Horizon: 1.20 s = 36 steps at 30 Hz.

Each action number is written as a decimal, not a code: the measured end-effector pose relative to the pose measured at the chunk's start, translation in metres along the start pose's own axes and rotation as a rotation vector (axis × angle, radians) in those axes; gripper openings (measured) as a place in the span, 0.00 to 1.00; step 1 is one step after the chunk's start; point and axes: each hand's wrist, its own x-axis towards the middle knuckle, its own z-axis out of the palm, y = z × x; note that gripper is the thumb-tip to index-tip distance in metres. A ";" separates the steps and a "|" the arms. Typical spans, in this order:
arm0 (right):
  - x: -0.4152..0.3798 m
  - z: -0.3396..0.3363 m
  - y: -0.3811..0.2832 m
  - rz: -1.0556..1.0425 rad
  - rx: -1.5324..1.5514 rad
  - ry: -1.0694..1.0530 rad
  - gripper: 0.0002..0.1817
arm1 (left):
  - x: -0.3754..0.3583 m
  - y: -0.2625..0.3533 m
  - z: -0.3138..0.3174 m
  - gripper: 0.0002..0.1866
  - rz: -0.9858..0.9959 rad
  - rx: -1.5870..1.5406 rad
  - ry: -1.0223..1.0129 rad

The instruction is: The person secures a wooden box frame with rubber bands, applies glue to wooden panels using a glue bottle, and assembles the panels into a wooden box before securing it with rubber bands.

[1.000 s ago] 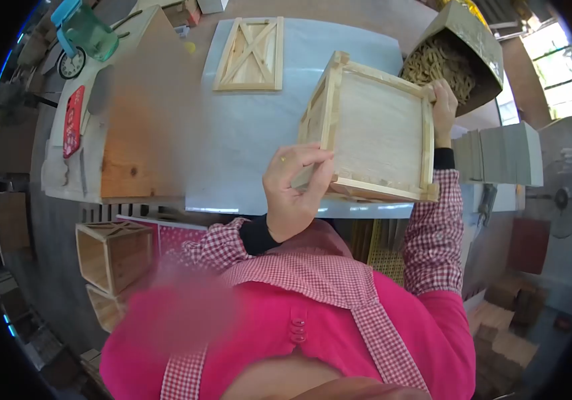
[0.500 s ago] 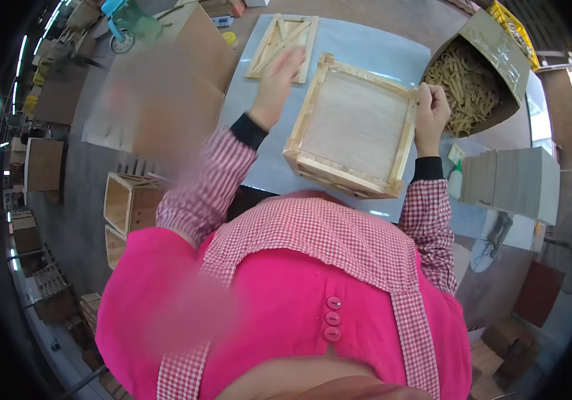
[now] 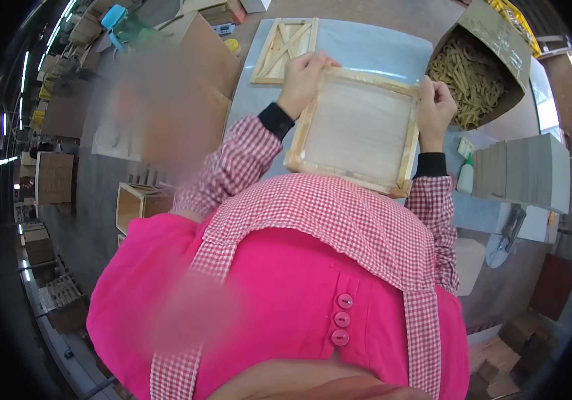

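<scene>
A pale wooden box (image 3: 358,133) with a raised slatted rim around a flat panel is in front of me on the work table. My left hand (image 3: 304,81) is at its far left corner, fingers bent over the rim. At the far right corner, my right hand (image 3: 436,110) has its fingers curled closed against the edge. Beyond my left hand lies a wooden panel with crossed slats (image 3: 286,50). The undersides of the box and some fingertips are hidden.
On the right stands a cardboard carton (image 3: 516,67) full of tan bands or strips. Nearer are a stack of grey boards (image 3: 522,173), a white bottle with a green tip (image 3: 465,175) and a metal tool (image 3: 504,237). Large brown cardboard (image 3: 202,57) stands left of the pale tabletop (image 3: 372,43).
My left hand has moved right and down from over the slatted panel onto the box's far left corner. The box's near side face shows less now. My right hand stays at its corner.
</scene>
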 end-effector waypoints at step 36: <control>0.008 -0.080 0.256 0.512 -0.844 -0.158 0.15 | -0.036 -0.026 -0.080 0.23 -0.241 -0.074 0.259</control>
